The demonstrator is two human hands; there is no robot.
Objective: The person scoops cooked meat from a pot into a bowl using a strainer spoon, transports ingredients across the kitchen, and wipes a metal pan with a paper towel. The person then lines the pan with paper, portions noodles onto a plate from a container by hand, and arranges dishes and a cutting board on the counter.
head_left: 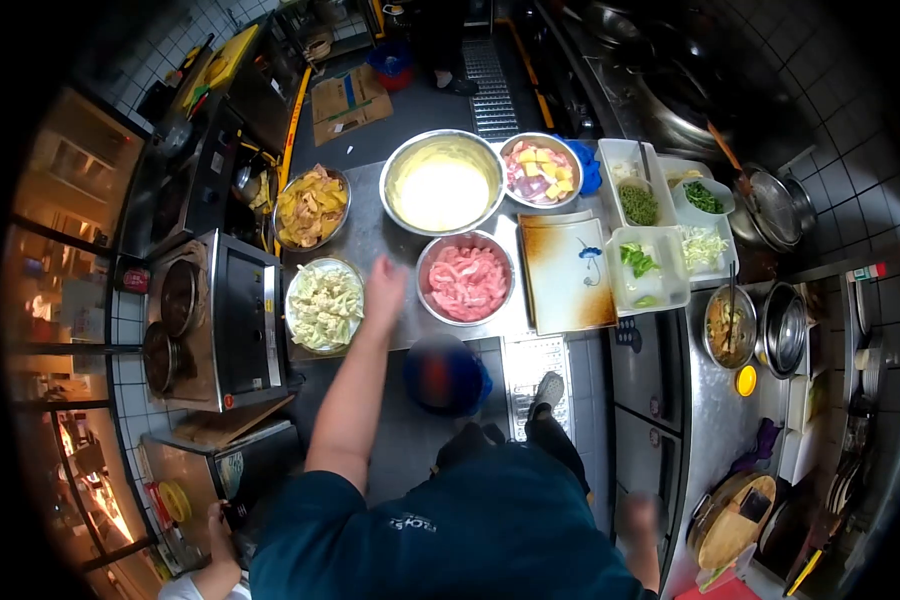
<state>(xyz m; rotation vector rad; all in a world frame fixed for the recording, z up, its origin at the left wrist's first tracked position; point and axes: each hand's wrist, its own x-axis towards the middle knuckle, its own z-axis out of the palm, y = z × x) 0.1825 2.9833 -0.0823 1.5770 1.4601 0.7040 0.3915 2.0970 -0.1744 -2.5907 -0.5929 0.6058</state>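
Note:
My left hand (387,285) is stretched over the near edge of the steel table, between a bowl of cauliflower pieces (325,305) and a steel bowl of raw pink meat strips (468,279). Motion smears its fingers, so their hold cannot be made out. My right hand (641,516) hangs low by the right-hand counter, also blurred. Behind the meat stands a large steel bowl (395,205) with a bright, pale content. To its left is a bowl of yellowish-brown pieces (312,207); to its right, a bowl of meat and yellow chunks (542,172).
Stacked rectangular plates (567,275) and clear tubs of chopped greens (638,260) fill the table's right side. A blue bin (450,385) stands below the near edge. Another person's hand (218,540) shows at lower left. Bowls and a round board (735,520) line the right counter.

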